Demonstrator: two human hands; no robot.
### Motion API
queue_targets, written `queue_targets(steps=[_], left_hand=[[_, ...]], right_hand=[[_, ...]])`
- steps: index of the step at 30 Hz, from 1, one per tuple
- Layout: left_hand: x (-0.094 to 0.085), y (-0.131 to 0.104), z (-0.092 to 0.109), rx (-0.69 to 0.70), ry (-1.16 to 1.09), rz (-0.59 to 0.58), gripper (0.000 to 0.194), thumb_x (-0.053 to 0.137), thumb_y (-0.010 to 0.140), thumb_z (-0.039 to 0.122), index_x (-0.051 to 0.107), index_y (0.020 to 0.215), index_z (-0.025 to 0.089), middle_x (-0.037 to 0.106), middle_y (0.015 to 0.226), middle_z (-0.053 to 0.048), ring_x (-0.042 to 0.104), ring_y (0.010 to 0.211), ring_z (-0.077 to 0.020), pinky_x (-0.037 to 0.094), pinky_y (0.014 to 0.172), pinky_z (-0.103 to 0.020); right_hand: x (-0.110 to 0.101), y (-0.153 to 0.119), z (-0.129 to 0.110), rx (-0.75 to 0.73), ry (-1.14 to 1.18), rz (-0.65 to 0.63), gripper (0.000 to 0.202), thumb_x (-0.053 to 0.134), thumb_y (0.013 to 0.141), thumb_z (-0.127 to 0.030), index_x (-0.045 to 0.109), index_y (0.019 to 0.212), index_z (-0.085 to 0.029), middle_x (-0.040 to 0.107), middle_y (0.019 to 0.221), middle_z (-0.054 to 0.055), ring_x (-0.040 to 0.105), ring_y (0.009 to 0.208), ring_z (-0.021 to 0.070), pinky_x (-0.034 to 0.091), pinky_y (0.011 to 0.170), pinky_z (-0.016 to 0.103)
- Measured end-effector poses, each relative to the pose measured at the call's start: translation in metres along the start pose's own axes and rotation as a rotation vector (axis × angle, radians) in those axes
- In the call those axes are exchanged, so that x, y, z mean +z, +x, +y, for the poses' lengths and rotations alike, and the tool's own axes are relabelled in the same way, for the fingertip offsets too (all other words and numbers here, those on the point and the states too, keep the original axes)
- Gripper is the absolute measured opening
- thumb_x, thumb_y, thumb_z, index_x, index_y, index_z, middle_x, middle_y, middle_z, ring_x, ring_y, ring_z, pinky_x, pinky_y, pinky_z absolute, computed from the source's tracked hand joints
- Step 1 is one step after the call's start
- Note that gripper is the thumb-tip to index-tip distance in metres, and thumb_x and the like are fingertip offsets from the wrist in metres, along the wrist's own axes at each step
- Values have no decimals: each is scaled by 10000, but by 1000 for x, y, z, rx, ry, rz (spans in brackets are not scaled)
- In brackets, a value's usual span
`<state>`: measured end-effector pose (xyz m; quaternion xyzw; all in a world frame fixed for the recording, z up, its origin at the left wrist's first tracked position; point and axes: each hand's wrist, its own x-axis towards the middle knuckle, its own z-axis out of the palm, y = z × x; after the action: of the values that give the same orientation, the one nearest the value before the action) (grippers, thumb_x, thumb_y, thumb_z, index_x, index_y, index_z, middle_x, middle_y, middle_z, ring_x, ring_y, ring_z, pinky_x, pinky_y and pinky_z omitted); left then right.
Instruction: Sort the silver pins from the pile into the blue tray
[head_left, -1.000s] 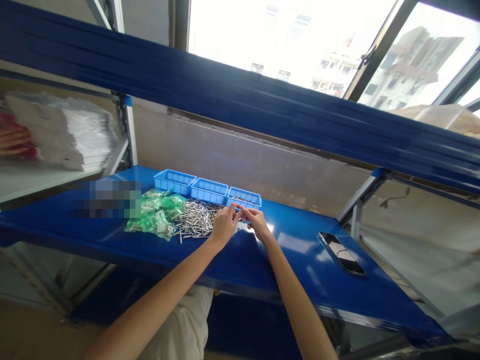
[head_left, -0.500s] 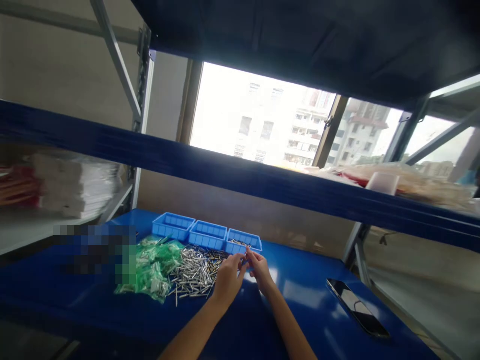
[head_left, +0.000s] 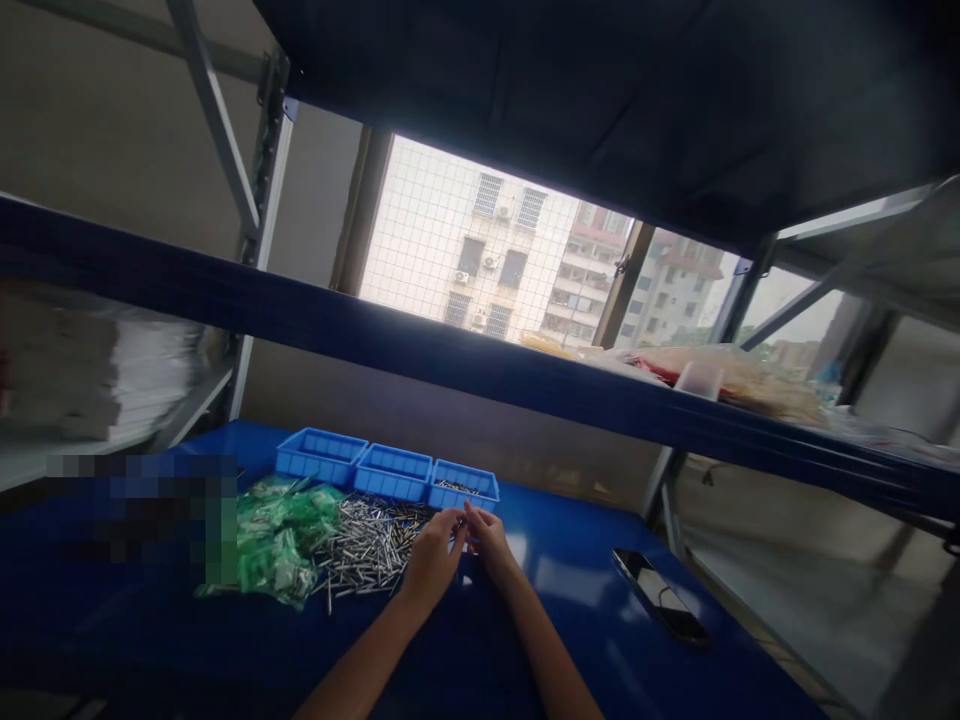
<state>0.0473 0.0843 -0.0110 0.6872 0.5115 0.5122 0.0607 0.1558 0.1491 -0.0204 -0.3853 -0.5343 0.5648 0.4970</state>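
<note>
My left hand (head_left: 435, 555) and my right hand (head_left: 489, 543) meet with bent fingers in front of the right blue bin. Whatever lies between their fingertips is too small to make out. Beside my left hand is a loose pile of thin metal pins (head_left: 364, 550), silvery with some brassy ones. The right bin (head_left: 465, 497) holds some small metal pieces. The middle bin (head_left: 394, 478) and the left bin (head_left: 319, 462) stand in a row with it. Green plastic bags (head_left: 281, 535) lie left of the pile.
A phone (head_left: 660, 597) lies on the blue table (head_left: 555, 620) at the right. A blue shelf beam (head_left: 420, 355) crosses above the bins, with plastic-wrapped items (head_left: 750, 385) behind it. Stacked white packs (head_left: 154, 375) stand at the left.
The whole view has shifted, so the table and bins appear further left. My hands remain together, with their fingers slightly closer. The window scene has become sharper and darker.
</note>
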Motion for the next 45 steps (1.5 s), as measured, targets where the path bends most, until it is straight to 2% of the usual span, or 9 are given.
queue_targets(steps=[7,14,24,29,38,45], left_hand=[[-4,2,4,11,31,7,183,373,836,224,541,903,201,595,766,-16,582,732,-157,455,696,-287],[-6,0,5,30,84,25,163,388,836,219,532,909,212,605,774,-1,575,696,-142,440,661,-265],[-8,2,8,-86,112,-37,172,362,866,279,490,953,204,592,692,11,576,633,-136,388,591,-233],[-6,1,7,-103,96,-43,207,351,874,320,445,1029,219,592,697,29,579,609,-131,381,565,-225],[-6,1,8,-139,54,-15,224,397,858,346,458,1038,227,614,721,27,588,635,-131,387,568,-224],[-8,3,4,-178,106,-6,217,417,845,387,536,923,223,626,743,10,583,668,-137,369,558,-224]], right_hand=[[-4,-5,-8,37,60,42,442,686,542,-567,568,639,-152,519,592,-13,399,422,52,282,358,172],[-2,-14,-19,91,75,-74,391,675,601,-517,594,717,-152,558,690,5,451,501,60,306,404,156],[1,-24,-27,148,81,-233,337,672,641,-445,638,875,-204,579,787,11,479,577,76,355,447,168],[-3,-25,-28,158,70,-222,322,671,655,-421,642,901,-216,587,784,1,483,588,73,352,458,166],[-7,-26,-35,114,0,-168,347,700,617,-410,658,877,-183,582,720,-7,481,582,68,342,473,165],[-4,-25,-35,125,11,-81,321,716,590,-396,653,812,-173,599,719,8,506,577,86,341,459,179]])
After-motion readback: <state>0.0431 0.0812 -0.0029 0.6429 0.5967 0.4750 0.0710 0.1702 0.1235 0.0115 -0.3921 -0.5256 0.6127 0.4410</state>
